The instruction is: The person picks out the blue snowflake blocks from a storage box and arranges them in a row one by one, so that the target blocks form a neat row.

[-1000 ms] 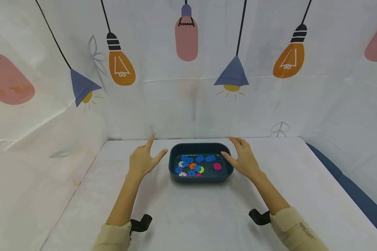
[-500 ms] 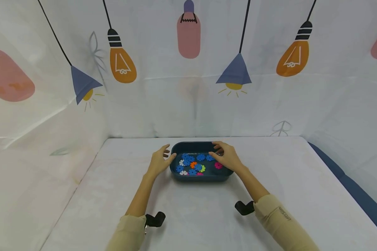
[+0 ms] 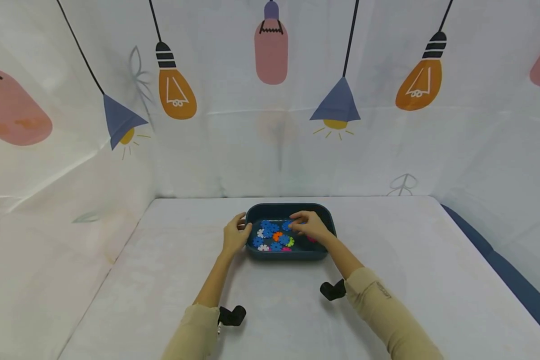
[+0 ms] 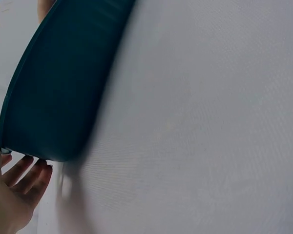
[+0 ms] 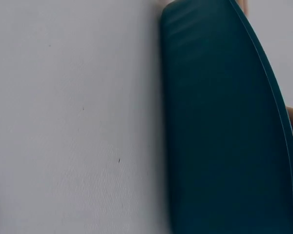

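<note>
A dark teal tray (image 3: 288, 256) with rounded corners stands on the white table. Inside lie several small notched plastic discs, including blue ones (image 3: 276, 246), an orange one (image 3: 277, 236), a yellow-green one (image 3: 290, 242) and white ones (image 3: 263, 248). My left hand (image 3: 235, 235) holds the tray's left end, its thumb at the rim and its fingers against the outer wall, as the left wrist view shows. Over the tray's right half reaches my right hand (image 3: 312, 226), thumb and fingers apart above the blue discs, partly hiding a pink disc (image 3: 312, 239).
The white tabletop (image 3: 288, 310) spreads around the tray. Behind it hangs a white cloth (image 3: 234, 155) printed with lamps and bulbs. A dark blue strip (image 3: 499, 265) runs along the right side.
Both hands have moved inward. The left hand has come to the tray's left end; the right hand has passed over the right rim to above the discs. The tray stays in place.
</note>
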A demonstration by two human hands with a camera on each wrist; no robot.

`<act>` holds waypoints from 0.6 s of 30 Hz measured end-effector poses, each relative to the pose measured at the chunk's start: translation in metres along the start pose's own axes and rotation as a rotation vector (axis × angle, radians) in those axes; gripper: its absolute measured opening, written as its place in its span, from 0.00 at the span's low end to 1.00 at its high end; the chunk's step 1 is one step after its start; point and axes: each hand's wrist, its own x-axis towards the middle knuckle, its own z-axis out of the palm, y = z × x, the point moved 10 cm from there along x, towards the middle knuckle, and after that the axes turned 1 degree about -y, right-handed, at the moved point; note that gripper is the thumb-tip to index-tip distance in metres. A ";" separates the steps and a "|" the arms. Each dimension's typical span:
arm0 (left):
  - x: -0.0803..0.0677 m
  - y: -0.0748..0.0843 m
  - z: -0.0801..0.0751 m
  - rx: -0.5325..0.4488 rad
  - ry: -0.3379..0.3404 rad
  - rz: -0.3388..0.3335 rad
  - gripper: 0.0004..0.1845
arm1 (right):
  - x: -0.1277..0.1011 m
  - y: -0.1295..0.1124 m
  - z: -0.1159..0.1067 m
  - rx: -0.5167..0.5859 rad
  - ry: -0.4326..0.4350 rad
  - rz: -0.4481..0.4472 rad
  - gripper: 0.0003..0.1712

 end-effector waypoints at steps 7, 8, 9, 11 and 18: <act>-0.003 -0.006 -0.004 -0.100 0.062 -0.014 0.18 | 0.005 0.017 0.013 0.153 -0.026 0.190 0.23; -0.004 -0.007 -0.004 -0.115 0.070 -0.014 0.18 | 0.005 0.019 0.014 0.179 -0.024 0.213 0.23; -0.004 -0.007 -0.005 -0.126 0.080 -0.012 0.17 | 0.006 0.019 0.015 0.196 -0.019 0.228 0.23; -0.005 -0.008 -0.006 -0.145 0.100 -0.010 0.17 | 0.008 0.020 0.018 0.230 -0.013 0.248 0.22; -0.008 -0.010 -0.007 -0.176 0.131 -0.019 0.16 | 0.019 0.026 0.034 0.318 -0.024 0.309 0.20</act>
